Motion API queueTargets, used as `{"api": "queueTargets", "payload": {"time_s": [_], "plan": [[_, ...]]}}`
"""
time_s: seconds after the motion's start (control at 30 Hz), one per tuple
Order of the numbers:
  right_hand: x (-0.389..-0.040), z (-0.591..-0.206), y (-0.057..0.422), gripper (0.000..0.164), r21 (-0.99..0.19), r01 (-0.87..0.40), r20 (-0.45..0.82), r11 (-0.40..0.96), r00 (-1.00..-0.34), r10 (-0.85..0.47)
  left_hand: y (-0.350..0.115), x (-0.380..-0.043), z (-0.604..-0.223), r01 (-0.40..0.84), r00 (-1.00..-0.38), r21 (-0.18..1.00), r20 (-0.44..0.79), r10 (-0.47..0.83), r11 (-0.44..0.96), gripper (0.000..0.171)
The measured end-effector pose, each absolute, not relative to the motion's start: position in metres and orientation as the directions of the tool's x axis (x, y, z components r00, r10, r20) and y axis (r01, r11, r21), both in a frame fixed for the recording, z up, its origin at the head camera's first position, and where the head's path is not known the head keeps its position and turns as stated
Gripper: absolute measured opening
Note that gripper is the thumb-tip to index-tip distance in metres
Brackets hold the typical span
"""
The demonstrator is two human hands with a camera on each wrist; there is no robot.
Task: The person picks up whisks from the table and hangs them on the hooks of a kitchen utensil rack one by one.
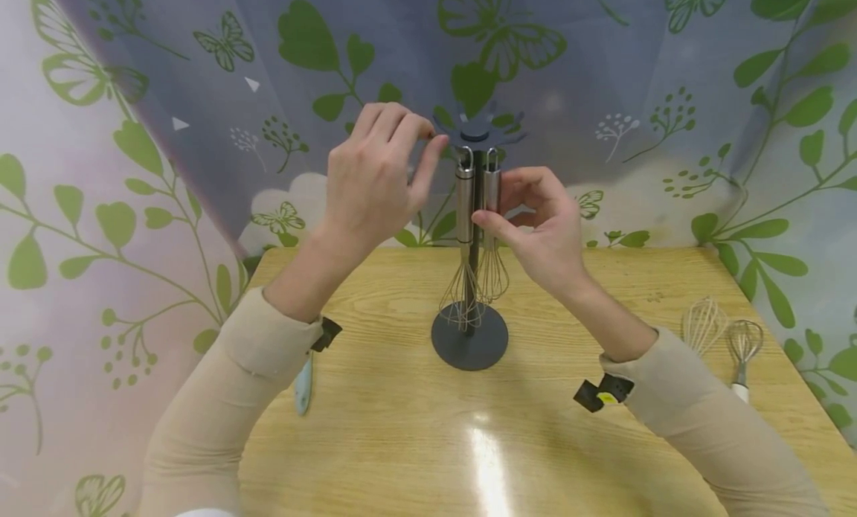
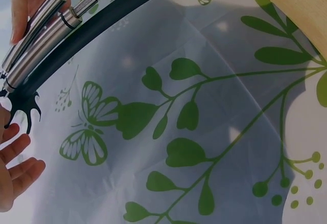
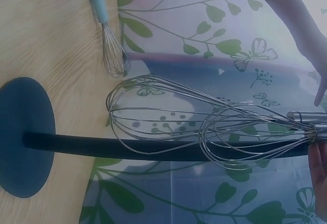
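Observation:
A black stand [image 1: 470, 346] with a round base and a ring of hooks [image 1: 477, 136] at its top stands upright. Two steel whisks are at its hooks, wire ends down: a left whisk [image 1: 464, 204] and a right whisk [image 1: 492, 186]. My right hand [image 1: 545, 227] pinches the right whisk's handle, thumb in front and fingers behind. Beside the hooks my left hand [image 1: 378, 167] is raised, thumb and forefinger close to the left whisk's top loop. In the left wrist view its loose fingers [image 2: 23, 170] show beside the hooks.
A whisk with a pale blue handle [image 1: 303, 387] lies on the wooden table [image 1: 375, 442], partly behind my left sleeve. Near the right edge lie a pale whisk [image 1: 704, 325] and a white-handled whisk [image 1: 745, 346]. A leaf-patterned curtain [image 1: 602, 71] hangs behind and at both sides.

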State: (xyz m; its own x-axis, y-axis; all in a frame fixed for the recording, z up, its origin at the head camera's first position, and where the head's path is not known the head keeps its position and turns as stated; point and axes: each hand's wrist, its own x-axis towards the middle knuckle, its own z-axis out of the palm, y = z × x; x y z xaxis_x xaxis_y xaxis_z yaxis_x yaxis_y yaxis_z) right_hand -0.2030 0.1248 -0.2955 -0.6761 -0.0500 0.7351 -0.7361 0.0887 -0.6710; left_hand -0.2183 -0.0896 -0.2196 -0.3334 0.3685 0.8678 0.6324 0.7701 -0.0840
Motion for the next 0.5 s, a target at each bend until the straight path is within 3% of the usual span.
{"api": "queueTargets", "payload": {"time_s": [0.5], "plan": [[-0.198,-0.298,0.14,0.047,-0.689,-0.715,0.71,0.119,-0.699,-0.087,-0.088,-0.217,-0.221,0.628,-0.361,-0.056,0.863,0.355,0.776,0.038]]}}
